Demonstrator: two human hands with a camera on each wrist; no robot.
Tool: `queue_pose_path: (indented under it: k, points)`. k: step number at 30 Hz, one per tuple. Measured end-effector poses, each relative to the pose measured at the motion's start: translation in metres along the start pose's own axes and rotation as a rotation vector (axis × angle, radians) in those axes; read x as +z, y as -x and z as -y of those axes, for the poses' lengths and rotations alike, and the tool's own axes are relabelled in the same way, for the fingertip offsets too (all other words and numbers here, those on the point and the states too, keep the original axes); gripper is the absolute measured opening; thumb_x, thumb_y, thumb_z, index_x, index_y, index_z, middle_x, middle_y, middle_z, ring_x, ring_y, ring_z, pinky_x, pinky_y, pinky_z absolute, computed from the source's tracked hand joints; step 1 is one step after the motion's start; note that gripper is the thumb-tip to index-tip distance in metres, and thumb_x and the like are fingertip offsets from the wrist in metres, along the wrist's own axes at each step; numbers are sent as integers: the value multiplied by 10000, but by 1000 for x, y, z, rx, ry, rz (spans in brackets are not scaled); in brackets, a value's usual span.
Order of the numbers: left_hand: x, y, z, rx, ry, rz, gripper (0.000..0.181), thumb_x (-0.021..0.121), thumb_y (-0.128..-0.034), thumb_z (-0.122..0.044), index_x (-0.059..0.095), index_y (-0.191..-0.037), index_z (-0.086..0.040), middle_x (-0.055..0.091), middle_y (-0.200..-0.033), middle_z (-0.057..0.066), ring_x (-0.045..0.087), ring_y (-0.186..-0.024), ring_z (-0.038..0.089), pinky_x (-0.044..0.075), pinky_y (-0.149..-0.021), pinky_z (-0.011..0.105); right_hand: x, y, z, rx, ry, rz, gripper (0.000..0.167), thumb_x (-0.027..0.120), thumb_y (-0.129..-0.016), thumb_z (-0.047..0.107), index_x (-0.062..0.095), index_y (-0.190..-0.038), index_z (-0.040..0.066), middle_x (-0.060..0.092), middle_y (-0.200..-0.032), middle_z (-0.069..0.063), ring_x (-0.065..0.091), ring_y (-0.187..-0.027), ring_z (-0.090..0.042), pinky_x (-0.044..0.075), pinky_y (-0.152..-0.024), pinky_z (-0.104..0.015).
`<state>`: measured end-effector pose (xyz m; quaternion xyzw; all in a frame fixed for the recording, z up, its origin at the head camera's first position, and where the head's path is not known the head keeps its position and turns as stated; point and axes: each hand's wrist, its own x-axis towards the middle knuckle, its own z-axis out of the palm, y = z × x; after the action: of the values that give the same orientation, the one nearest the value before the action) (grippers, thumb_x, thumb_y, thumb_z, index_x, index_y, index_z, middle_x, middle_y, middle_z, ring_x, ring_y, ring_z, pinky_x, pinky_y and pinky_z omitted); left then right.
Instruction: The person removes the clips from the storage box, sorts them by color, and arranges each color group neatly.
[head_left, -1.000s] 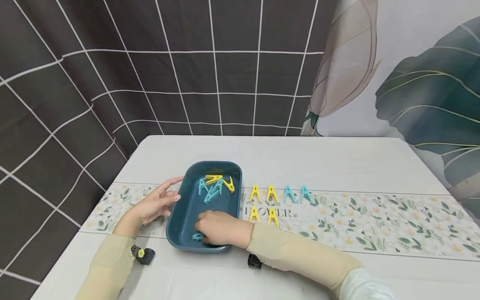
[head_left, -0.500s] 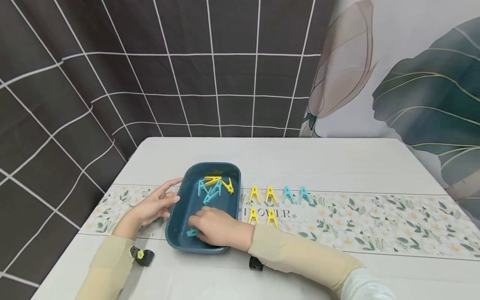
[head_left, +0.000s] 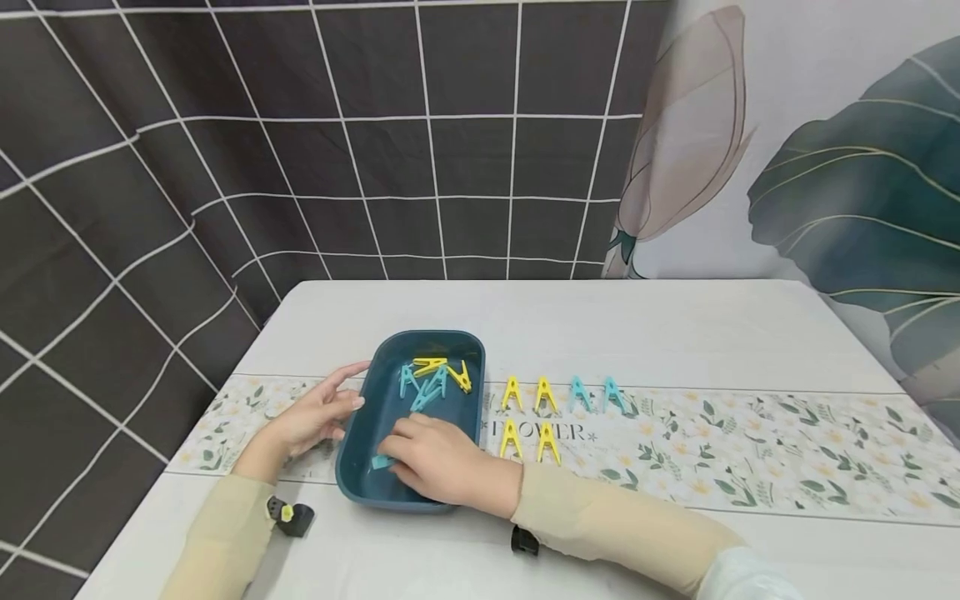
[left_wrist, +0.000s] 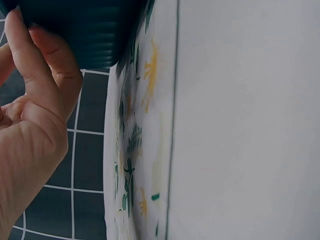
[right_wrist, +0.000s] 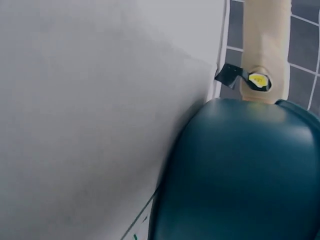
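A dark teal plastic basin [head_left: 356,472] stands on the table's left half. My left hand [head_left: 311,421] touches its left side with the fingers extended; the left wrist view shows those fingertips against the basin's outer wall [left_wrist: 95,35]. Inside the basin's near end, my right hand [head_left: 435,458] pinches a light blue clothespin [head_left: 382,462], mostly covered by the fingers. Yellow clothespins [head_left: 462,378] and light blue ones [head_left: 431,390] lie jumbled at the basin's far end. In the right wrist view the basin [right_wrist: 240,170] hides the right hand.
Right of the basin, clothespins stand in rows on the table: yellow ones [head_left: 512,392] and two light blue ones [head_left: 613,393] in the far row, two yellow ones [head_left: 548,442] in the nearer row. A floral strip [head_left: 712,450] crosses the white table. A dark gridded curtain [head_left: 480,158] hangs behind.
My right hand has shifted slightly left and away from the basin's near edge with the light blue clothespin. My left hand stays at the basin's side. The view has tilted a little.
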<state>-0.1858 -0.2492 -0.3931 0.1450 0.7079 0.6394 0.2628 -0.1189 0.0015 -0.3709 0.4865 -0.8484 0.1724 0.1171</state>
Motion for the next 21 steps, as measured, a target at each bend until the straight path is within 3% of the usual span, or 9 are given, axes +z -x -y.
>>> queue_pose_path:
  k: [8,16,21]
  points:
    - [1,-1,1,-2,2,-11,648,480,-987,-83,110,-1517,-129,646,-951,-58,618,-761,45,521,-537,172,-12,11,-5,-15,-50,-249,164,699,-855,124,659,-1014,136,630,-963,37,578,-899,-97,480,-788,-160]
    - [2,-1,1,-20,-8,-34,661,500,-980,-90,116,-1517,-128,648,-959,-58,603,-757,40,514,-528,172,-33,23,-14,40,-60,-270,208,707,-851,130,660,-1052,113,642,-1014,16,600,-952,-116,505,-834,-215]
    - [2,-2,0,-21,-1,-33,657,496,-980,-83,122,-1516,-136,644,-952,-56,597,-749,38,512,-526,172,-43,36,-20,80,-59,-295,231,701,-857,130,650,-1080,102,632,-986,12,588,-913,-116,509,-755,-212]
